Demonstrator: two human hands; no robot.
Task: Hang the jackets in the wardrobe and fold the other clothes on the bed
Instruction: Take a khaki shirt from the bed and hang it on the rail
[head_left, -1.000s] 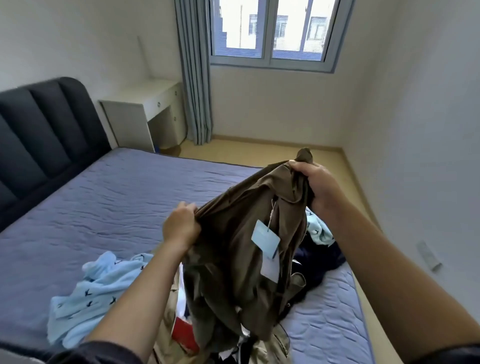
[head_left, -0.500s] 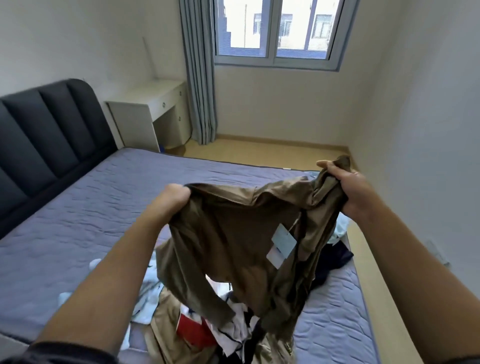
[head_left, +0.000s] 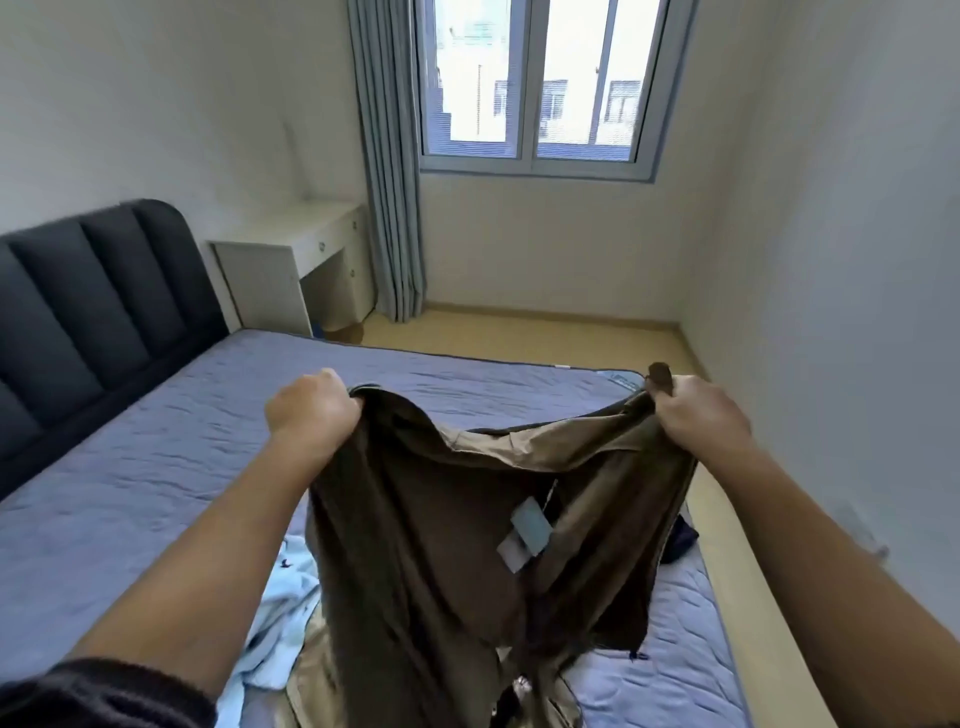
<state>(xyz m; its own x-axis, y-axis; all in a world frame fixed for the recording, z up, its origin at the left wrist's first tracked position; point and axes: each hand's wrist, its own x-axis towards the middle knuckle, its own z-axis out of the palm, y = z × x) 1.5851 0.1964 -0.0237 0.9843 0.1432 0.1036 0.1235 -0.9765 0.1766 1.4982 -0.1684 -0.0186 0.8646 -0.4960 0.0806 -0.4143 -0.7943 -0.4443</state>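
A brown jacket (head_left: 447, 540) with a pale paper tag (head_left: 527, 530) hangs spread in the air over the bed (head_left: 130, 499). My left hand (head_left: 311, 410) grips its top edge on the left. My right hand (head_left: 701, 410) grips the top edge on the right, with a bit of cloth poking up above the fist. Under the jacket lies a light blue garment (head_left: 280, 618), a tan garment (head_left: 311, 680) and a dark navy one (head_left: 678, 538), each partly hidden.
A dark padded headboard (head_left: 88, 317) stands at the left. A white desk (head_left: 296, 270) sits in the far corner beside grey curtains (head_left: 389, 171) and a window (head_left: 535, 83). A strip of wooden floor (head_left: 737, 587) runs between the bed and the right wall.
My hands have moved apart and up, pulling the bunched brown jacket open so it hangs wide. The view has tilted upward, hiding more of the clothes pile.
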